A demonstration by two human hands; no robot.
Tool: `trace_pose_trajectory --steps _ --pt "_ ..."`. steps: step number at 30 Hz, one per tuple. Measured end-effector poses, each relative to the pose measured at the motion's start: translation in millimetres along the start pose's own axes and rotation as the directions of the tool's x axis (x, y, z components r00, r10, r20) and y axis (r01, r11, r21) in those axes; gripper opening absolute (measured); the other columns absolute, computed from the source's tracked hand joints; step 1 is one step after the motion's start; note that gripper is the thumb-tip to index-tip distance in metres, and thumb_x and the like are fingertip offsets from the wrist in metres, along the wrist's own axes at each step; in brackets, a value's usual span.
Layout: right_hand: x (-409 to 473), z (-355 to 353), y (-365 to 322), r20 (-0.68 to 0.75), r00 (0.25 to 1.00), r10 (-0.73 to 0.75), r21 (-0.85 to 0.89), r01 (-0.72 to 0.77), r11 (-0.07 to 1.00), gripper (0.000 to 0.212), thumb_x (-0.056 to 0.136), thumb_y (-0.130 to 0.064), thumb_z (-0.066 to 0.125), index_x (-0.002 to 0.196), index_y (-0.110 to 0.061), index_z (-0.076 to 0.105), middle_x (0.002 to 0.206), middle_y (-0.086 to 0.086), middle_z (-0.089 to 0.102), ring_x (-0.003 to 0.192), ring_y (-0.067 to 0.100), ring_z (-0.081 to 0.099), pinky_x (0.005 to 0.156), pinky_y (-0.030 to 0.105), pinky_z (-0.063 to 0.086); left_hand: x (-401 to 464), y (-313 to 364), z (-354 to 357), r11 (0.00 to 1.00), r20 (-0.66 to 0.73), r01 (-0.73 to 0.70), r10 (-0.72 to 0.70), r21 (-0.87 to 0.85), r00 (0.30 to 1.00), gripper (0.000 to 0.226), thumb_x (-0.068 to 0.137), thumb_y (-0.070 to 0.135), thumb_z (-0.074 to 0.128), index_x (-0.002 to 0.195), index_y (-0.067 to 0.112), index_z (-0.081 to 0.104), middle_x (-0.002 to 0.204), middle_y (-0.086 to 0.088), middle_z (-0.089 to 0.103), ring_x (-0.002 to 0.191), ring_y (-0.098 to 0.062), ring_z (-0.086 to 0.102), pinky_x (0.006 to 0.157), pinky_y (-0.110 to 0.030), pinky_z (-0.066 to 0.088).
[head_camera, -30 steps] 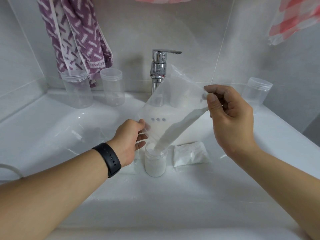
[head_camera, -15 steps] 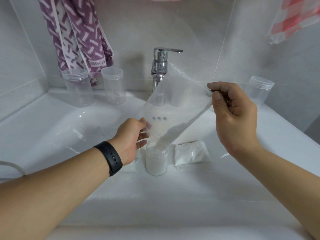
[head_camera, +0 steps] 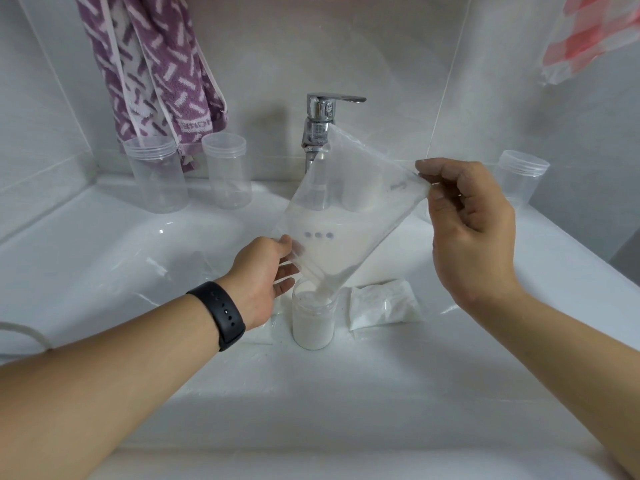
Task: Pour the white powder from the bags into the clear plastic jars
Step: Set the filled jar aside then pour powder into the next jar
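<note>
A clear plastic bag [head_camera: 349,216] is tipped with one corner down over a clear jar [head_camera: 313,318] that stands on the sink's front ledge, nearly full of white powder. A little powder sits in the bag's low corner at the jar's mouth. My left hand [head_camera: 266,271] pinches the bag's lower left edge, just above and left of the jar. My right hand [head_camera: 467,233] pinches the bag's raised right corner. A full bag of powder [head_camera: 382,304] lies right of the jar.
Two empty clear jars [head_camera: 157,174] [head_camera: 227,169] stand at the back left of the white sink [head_camera: 121,258], a third [head_camera: 519,178] at the back right. The chrome tap [head_camera: 320,129] rises behind the bag. A purple towel [head_camera: 156,71] hangs at the left.
Most of the powder in the bag has run down into the jar, which is fuller. My right hand has lifted the bag's corner slightly.
</note>
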State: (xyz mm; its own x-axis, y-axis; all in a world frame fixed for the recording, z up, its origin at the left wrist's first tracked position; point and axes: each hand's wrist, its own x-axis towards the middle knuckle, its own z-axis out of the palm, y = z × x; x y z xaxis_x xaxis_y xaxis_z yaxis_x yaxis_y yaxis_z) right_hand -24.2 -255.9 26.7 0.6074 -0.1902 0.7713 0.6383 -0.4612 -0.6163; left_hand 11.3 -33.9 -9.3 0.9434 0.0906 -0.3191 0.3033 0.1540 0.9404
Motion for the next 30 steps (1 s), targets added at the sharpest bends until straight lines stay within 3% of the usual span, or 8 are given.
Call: trace_pose_trajectory --steps 7,11,15,18,23,27,30 --pt "0 1 -10 -0.01 0.994 -0.112 -0.037 0.111 0.993 0.037 0.091 0.013 0.051 0.109 -0.019 0.059 0.113 0.001 0.056 0.087 0.005 0.054 0.08 0.023 0.045 2 -1 -1 1.0 -0.011 -0.009 0.009 0.009 1.0 0.023 0.102 0.021 0.052 0.087 0.018 0.069 0.102 0.002 0.064 0.09 -0.018 0.06 0.074 -0.03 0.046" --pt "-1 0 -13 0.004 0.984 -0.176 -0.08 0.176 0.981 0.042 0.089 0.016 0.05 0.109 -0.02 0.056 0.11 0.004 0.054 0.085 0.012 0.053 0.077 0.024 0.044 4 -2 -2 1.0 -0.033 -0.006 0.006 -0.023 0.999 0.021 0.102 0.018 0.053 0.087 0.017 0.068 0.099 0.001 0.058 0.084 -0.018 0.056 0.069 -0.029 0.047" --pt "-3 1 -17 0.004 0.983 -0.185 -0.068 0.185 0.98 0.051 0.088 0.015 0.049 0.108 -0.032 0.051 0.112 0.01 0.056 0.085 0.014 0.053 0.076 0.027 0.044 0 0 1 0.995 -0.01 0.0 -0.001 -0.103 1.0 0.024 0.102 0.009 0.046 0.086 0.012 0.062 0.091 -0.003 0.06 0.083 -0.022 0.065 0.074 -0.029 0.048" --pt "-4 2 -19 0.009 0.982 -0.191 -0.064 0.191 0.98 0.043 0.09 0.014 0.05 0.109 -0.025 0.052 0.113 0.009 0.055 0.085 0.012 0.053 0.077 0.025 0.043 -2 1 3 0.993 -0.007 0.005 -0.006 -0.116 1.0 0.025 0.102 0.006 0.043 0.084 0.011 0.06 0.093 -0.003 0.06 0.088 -0.024 0.071 0.082 -0.032 0.048" --pt "-2 1 -20 0.049 0.992 -0.113 -0.024 0.115 0.993 0.041 0.096 0.001 0.056 0.11 -0.037 0.051 0.112 0.003 0.059 0.087 0.01 0.057 0.078 0.024 0.046 -1 2 1 0.995 -0.023 0.012 -0.014 -0.096 1.0 0.027 0.102 0.009 0.04 0.082 0.012 0.057 0.096 -0.002 0.059 0.089 -0.024 0.074 0.08 -0.031 0.046" --pt "-3 3 -15 0.081 0.996 0.047 0.072 -0.053 0.996 0.027 0.098 -0.005 0.062 0.112 -0.029 0.058 0.096 -0.007 0.065 0.085 0.008 0.06 0.079 0.023 0.048 0 3 1 0.996 -0.012 0.035 -0.036 -0.087 0.999 0.028 0.102 0.01 0.041 0.079 0.012 0.057 0.095 -0.002 0.059 0.091 -0.024 0.074 0.078 -0.031 0.044" --pt "-3 2 -21 0.077 0.997 0.024 0.098 -0.032 0.995 0.024 0.098 -0.004 0.064 0.113 -0.022 0.059 0.092 -0.008 0.066 0.085 0.008 0.062 0.079 0.019 0.048 -1 3 -1 0.994 -0.006 0.052 -0.053 -0.093 0.999 0.028 0.103 0.01 0.04 0.081 0.012 0.056 0.095 -0.002 0.059 0.093 -0.025 0.074 0.077 -0.031 0.044"
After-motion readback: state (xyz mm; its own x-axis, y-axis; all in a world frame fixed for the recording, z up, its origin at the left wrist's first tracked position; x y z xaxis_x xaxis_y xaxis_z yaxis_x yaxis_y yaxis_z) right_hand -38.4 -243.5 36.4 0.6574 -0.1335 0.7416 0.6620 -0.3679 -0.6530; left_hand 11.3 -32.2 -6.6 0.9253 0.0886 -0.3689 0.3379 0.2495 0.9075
